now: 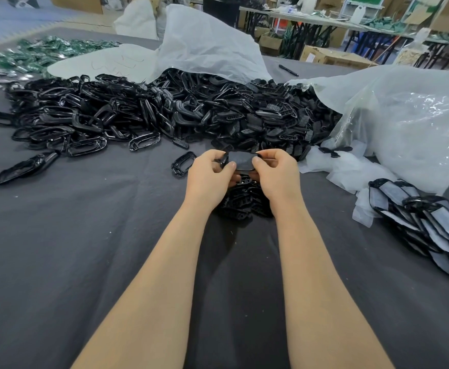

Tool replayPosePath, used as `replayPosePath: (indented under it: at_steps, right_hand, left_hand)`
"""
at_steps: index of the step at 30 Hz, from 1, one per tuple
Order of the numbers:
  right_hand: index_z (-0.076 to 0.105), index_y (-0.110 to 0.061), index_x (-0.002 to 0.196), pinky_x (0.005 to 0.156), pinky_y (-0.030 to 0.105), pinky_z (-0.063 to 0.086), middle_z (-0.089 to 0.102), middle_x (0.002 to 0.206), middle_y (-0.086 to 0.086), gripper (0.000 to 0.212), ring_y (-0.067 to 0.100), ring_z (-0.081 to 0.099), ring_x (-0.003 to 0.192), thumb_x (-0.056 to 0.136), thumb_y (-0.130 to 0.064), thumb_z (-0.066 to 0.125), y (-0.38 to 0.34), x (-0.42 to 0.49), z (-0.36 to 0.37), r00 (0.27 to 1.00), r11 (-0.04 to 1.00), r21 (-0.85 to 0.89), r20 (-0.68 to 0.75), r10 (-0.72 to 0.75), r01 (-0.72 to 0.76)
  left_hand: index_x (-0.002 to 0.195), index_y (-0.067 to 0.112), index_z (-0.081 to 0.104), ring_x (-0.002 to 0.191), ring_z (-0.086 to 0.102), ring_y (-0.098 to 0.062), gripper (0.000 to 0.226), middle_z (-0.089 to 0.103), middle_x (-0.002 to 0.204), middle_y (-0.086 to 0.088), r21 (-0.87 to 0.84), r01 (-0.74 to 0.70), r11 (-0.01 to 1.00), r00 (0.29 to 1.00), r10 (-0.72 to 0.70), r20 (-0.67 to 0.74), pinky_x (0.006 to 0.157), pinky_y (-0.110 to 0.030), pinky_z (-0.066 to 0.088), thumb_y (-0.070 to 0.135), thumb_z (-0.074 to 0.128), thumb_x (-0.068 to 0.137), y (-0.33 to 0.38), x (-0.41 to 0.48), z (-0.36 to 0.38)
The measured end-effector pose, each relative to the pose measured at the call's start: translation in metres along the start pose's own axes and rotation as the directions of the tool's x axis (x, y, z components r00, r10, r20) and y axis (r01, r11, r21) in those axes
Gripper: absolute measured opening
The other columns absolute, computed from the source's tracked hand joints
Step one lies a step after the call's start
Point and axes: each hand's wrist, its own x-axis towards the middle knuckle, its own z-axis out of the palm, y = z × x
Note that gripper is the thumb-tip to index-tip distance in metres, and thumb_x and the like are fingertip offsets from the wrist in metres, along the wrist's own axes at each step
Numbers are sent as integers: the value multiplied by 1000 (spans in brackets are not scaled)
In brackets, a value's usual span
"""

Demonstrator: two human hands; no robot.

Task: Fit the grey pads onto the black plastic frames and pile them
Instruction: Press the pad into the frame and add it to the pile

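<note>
1. While your bare forearms reach out over the dark grey cloth (85, 249), your two hands meet at the centre of the view.
2. Your left hand (210, 173) and right hand (277, 171) each pinch one end of a grey pad (242, 161), thumbs on top and fingers curled beneath.
3. A black frame (223, 161) seems to sit behind the pad, though your fingers hide most of it.
4. Just below your hands lies a small heap of black parts (244, 206).
5. A loose frame (183, 164) lies just left of your left hand.
6. Beyond, a broad pile of black frames (85, 121) lies at the mouth of a white sack (210, 43).
7. At the far right, finished frames with pads (425, 222) overlap in a row, near a clear plastic bag (404, 123).
</note>
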Motion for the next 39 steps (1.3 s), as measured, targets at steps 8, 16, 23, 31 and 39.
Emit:
replayPosePath:
  at_steps: [8, 16, 23, 31, 39]
  right_hand:
    - [51, -34, 87, 84, 46, 56, 69, 86, 6, 29, 22, 70, 82, 87, -8, 62, 1, -3, 0, 995, 998, -44, 94, -32, 37]
    - [51, -32, 88, 84, 45, 56, 68, 83, 5, 28, 21, 69, 82, 88, -7, 62, 1, -4, 2, 997, 996, -73, 59, -46, 50]
    - [53, -26, 98, 85, 44, 56, 69, 91, 9, 28, 23, 69, 86, 87, 0, 58, 0, -4, 3, 994, 995, -77, 101, -50, 57]
    - [57, -22, 100, 83, 43, 57, 69, 94, 12, 21, 22, 70, 83, 89, -5, 58, -1, -6, 3, 997, 998, -48, 70, -30, 34]
    - [55, -19, 97, 86, 45, 55, 70, 90, 12, 12, 25, 69, 84, 90, -9, 58, -16, -11, -20, 999, 995, -87, -3, -51, 51]
  left_hand:
    - [85, 27, 59, 70, 69, -8, 23, 72, 80, -1, -62, 3, 998, 999, -5, -37, 82, -36, 59, 7, 54, 96, 0, -2, -1]
    - [91, 25, 61, 80, 70, -16, 12, 72, 82, -1, 44, -36, 998, 999, 36, -9, 86, -42, 57, 13, 59, 93, 5, -5, 0]
    - [86, 30, 63, 77, 69, -8, 28, 71, 79, 2, 49, -20, 999, 999, 22, -47, 86, -37, 57, 4, 53, 93, 4, -4, -2]
    - [85, 35, 61, 68, 66, 3, 38, 71, 83, 9, 6, -33, 999, 999, 33, -32, 77, -27, 57, 2, 45, 96, 6, -6, -2]
    - [94, 24, 52, 85, 69, -23, 8, 70, 89, -9, 38, -35, 999, 996, 38, -82, 84, -48, 56, 25, 60, 94, 26, -14, 16]
